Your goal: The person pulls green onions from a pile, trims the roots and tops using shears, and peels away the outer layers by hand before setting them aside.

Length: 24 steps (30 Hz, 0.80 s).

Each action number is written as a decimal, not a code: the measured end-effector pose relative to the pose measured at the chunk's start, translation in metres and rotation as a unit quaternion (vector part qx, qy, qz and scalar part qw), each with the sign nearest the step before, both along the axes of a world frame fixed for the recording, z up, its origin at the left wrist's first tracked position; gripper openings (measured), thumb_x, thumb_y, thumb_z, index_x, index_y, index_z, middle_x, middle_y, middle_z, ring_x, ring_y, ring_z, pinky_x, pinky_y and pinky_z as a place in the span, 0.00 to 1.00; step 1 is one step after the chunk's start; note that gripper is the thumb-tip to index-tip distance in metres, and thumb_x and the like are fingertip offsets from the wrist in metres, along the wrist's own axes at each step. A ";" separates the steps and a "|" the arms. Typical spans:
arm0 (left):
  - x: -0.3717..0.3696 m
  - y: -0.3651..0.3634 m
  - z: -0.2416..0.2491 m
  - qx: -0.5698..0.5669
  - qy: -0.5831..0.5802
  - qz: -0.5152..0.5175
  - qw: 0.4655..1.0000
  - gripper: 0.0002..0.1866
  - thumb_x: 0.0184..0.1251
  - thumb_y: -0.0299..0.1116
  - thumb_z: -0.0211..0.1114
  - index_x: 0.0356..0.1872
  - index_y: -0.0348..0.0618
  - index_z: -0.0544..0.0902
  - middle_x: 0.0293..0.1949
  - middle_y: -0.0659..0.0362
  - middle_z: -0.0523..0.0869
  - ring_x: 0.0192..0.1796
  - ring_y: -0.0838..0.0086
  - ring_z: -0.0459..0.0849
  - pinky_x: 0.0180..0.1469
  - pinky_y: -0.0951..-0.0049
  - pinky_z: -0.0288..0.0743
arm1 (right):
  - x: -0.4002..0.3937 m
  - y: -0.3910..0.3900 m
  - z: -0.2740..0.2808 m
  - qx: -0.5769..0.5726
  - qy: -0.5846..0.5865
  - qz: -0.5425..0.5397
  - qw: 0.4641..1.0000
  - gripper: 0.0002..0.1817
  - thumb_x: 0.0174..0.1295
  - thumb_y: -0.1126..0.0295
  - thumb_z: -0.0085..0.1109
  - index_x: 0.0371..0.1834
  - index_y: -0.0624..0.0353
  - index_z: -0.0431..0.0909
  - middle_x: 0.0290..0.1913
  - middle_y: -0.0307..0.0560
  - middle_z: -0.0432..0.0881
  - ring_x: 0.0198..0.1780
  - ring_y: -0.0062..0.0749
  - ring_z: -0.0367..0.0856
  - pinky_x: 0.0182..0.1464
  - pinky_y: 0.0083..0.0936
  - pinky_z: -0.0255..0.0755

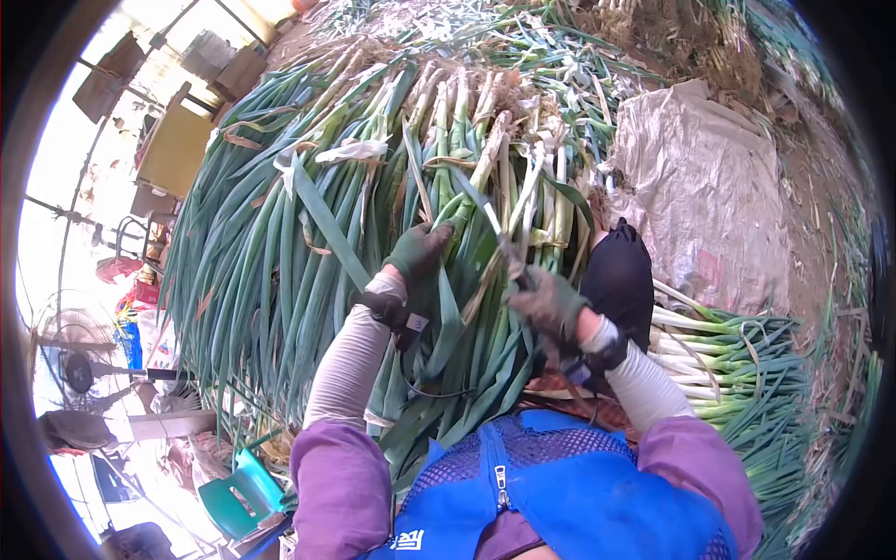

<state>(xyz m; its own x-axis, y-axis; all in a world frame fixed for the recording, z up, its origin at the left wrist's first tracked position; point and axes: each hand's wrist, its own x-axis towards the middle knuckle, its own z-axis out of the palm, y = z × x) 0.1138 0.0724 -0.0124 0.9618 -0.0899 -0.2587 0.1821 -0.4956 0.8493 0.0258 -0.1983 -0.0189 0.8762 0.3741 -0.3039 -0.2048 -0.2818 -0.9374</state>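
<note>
My left hand point(420, 254), in a dark green work glove, is closed round the green leaves of a large green onion in front of the heap. My right hand point(549, 306), gloved too, grips what looks like a knife point(506, 245). Its narrow blade points up and left, close to the pale stalks; the exact edge is hard to make out. Long green onions point(289, 224) lie in a thick pile before me, white root ends away from me and leaves hanging towards me.
At my right, a bundle of trimmed green onions point(719, 364) lies beside a dark-covered knee point(621, 280). A woven sack point(700, 187) is spread behind it. A green plastic stool point(243, 499) and a fan point(79, 369) stand at left. Leaf scraps litter the ground.
</note>
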 end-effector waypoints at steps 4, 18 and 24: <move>0.001 -0.007 0.004 -0.015 0.066 0.009 0.998 0.22 0.65 0.41 0.65 0.51 0.33 0.81 0.38 0.61 0.85 0.38 0.79 0.79 0.44 0.76 0.73 | -0.031 0.008 0.022 -0.059 0.004 0.005 0.998 0.30 0.51 0.48 0.65 0.48 0.64 0.77 0.35 0.58 0.83 0.39 0.43 0.83 0.44 0.36 0.75; 0.000 -0.012 -0.006 -0.148 0.097 0.060 0.982 0.25 0.68 0.48 0.64 0.51 0.32 0.82 0.40 0.61 0.84 0.40 0.79 0.79 0.46 0.77 0.73 | 0.001 0.014 0.021 -0.169 -0.008 0.007 0.986 0.24 0.54 0.51 0.63 0.47 0.59 0.78 0.40 0.60 0.83 0.41 0.48 0.84 0.46 0.34 0.76; 0.008 -0.002 -0.021 -0.116 0.094 0.075 0.986 0.25 0.73 0.49 0.59 0.50 0.32 0.80 0.37 0.63 0.84 0.39 0.79 0.79 0.44 0.76 0.75 | 0.058 0.023 -0.041 -0.206 -0.083 0.027 0.975 0.33 0.48 0.45 0.61 0.40 0.70 0.82 0.39 0.72 0.82 0.45 0.60 0.84 0.47 0.40 0.77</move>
<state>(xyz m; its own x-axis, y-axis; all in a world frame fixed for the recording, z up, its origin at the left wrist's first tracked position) 0.1221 0.0706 -0.0333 0.9055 -0.0278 -0.4233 0.4040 -0.2482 0.8805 0.0841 -0.1751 -0.0597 0.9085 0.2979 -0.2930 -0.0334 -0.6471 -0.7617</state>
